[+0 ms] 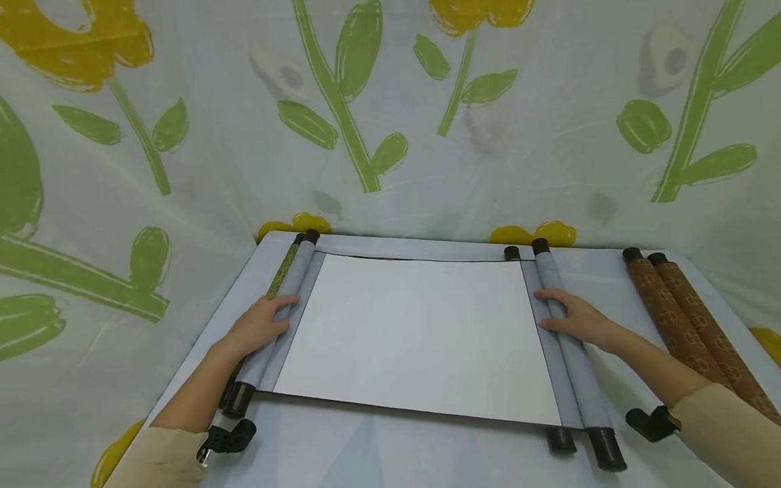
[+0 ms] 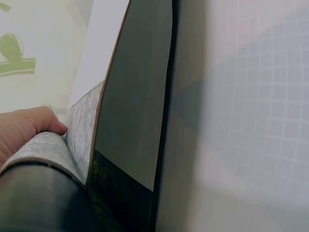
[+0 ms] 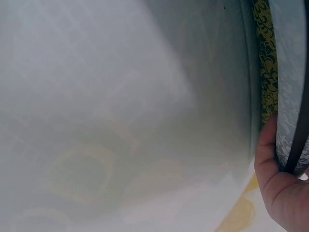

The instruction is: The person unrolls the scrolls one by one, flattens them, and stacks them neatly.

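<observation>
A scroll lies partly unrolled, its blank white sheet framed by grey brocade strips and rolled at both ends. My left hand grips the left roll from above, thumb and fingers on its inner side. The right roll is held by my right hand, its fingers reaching over onto the grey strip. Beside the left roll shows a green-gold brocade roll; the same brocade appears next to the grey roll in the right wrist view. A black knob protrudes from under the scroll's right side.
Two brown patterned rolled scrolls with black ends lie side by side at the table's right. The pale table meets a hanging cloth printed with flowers at the back. Black wrist mounts are on both forearms.
</observation>
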A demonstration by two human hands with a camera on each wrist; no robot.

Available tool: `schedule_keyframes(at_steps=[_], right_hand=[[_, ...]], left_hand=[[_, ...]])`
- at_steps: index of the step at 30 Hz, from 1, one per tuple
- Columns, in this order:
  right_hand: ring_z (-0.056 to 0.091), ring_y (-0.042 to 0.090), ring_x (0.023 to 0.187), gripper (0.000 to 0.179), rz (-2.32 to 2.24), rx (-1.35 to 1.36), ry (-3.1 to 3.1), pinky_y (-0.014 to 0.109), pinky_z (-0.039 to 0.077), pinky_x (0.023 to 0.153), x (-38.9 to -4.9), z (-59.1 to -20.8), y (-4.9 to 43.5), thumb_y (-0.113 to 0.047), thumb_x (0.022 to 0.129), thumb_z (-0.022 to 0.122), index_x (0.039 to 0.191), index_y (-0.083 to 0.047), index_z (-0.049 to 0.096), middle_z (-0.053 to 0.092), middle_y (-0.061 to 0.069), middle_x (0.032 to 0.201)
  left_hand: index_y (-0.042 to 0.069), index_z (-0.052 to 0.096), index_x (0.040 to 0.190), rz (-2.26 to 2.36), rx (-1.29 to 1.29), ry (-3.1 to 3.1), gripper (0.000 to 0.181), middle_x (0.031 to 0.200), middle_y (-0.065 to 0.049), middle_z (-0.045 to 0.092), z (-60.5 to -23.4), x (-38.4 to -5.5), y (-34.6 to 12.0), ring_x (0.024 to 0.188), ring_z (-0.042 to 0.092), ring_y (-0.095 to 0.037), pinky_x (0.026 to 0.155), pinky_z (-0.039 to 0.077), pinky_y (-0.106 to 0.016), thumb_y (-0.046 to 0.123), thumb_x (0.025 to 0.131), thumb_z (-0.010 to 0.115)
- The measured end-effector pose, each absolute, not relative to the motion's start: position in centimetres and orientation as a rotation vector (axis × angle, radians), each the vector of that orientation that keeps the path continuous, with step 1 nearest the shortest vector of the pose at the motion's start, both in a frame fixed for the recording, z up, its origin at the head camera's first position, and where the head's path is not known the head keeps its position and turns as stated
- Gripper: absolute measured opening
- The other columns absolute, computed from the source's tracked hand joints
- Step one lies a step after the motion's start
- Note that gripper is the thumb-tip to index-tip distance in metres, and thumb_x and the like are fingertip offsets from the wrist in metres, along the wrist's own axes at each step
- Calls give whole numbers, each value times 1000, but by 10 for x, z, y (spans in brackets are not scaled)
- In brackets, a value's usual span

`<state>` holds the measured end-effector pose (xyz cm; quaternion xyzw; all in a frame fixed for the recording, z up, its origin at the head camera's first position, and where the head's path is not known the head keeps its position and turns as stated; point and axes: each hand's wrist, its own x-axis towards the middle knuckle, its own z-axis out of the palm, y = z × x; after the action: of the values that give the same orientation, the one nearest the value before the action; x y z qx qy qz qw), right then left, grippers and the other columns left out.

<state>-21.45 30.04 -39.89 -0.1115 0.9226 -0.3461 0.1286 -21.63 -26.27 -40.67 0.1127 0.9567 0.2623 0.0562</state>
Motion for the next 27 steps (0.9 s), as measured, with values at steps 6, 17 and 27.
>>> schedule_keyframes(at_steps=[6, 17, 27], right_hand=[[19, 56, 131, 66, -998, -332, 2674, 67, 21, 100, -218, -398, 297, -22, 89, 65, 140, 6, 34, 23, 37, 144], [15, 56, 132, 67, -983, -307, 2647, 67, 19, 102, -230, -397, 292, -25, 91, 62, 143, 5, 30, 19, 37, 146], [9, 57, 133, 69, -1073, -259, 2552, 69, 15, 101, -235, -402, 297, -26, 93, 60, 145, 4, 26, 10, 38, 148]], left_hand=[[2, 50, 136, 728, 320, 2935, 52, 130, -36, 47, -404, -220, -264, 85, 54, -31, 53, 40, -33, 3, 83, 52], [6, 53, 133, 577, 328, 3120, 47, 114, -34, 49, -407, -223, -266, 88, 55, -41, 57, 45, -45, 7, 86, 53], [-4, 52, 129, 663, 423, 3061, 47, 125, -41, 32, -422, -230, -266, 113, 34, -56, 84, 39, -62, -1, 82, 55]])
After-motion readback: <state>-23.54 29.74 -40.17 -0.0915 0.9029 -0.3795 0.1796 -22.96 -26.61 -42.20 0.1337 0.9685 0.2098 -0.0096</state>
